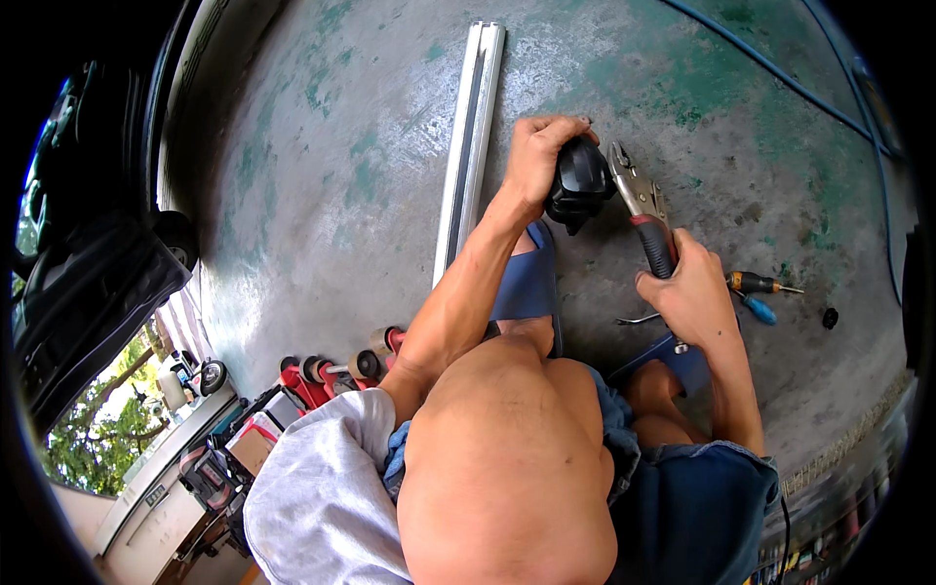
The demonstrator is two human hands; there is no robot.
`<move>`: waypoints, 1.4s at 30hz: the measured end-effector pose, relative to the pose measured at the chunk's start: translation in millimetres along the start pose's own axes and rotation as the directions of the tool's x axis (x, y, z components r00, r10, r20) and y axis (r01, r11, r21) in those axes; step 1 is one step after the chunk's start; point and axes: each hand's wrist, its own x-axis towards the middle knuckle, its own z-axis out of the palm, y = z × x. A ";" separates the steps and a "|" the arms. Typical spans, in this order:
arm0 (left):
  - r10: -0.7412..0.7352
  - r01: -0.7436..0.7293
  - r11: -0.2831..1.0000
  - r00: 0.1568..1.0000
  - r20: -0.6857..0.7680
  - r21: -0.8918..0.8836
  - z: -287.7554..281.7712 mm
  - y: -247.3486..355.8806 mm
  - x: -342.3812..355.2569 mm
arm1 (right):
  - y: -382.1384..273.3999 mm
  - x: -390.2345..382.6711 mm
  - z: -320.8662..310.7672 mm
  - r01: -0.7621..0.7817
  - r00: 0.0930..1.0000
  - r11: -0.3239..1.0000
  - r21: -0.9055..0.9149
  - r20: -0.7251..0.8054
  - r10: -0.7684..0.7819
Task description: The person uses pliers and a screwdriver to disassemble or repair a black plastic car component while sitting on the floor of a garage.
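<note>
My left hand (538, 156) is curled down over a black rounded part (580, 182) that sits on the concrete floor (322, 214) just beyond my blue sandal (528, 283), fingers wrapped across its top to hold it firm. My right hand (690, 292) is closed tight around the red-and-black handles of the locking pliers (642, 210), whose metal nose reaches to the far edge of that black part, right beside my left fingers. A long pale metal rail (470, 136) lies to the left, and two screwdrivers (756, 292) rest near right of my wrist.
</note>
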 end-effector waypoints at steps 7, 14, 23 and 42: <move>0.294 -0.307 0.951 0.939 0.177 0.048 -5.5 33.5 -3.0 | 16.7 -10.6 -9.9 0.064 0.921 0.804 0.591 0.275 -0.276; 0.222 -0.232 0.972 0.955 0.196 0.029 -12.1 41.1 -13.7 | 38.2 -10.9 24.5 -0.522 0.668 0.240 0.818 0.568 -0.482; 0.008 0.012 0.996 0.972 0.237 -0.085 -2.7 27.4 -46.9 | 34.5 -40.6 17.3 -0.618 0.672 0.099 0.780 0.589 -0.450; 0.736 -0.751 0.524 0.636 0.231 0.401 6.1 11.2 -38.4 | 4.1 -48.7 4.8 -0.528 0.806 0.172 0.832 0.555 -0.208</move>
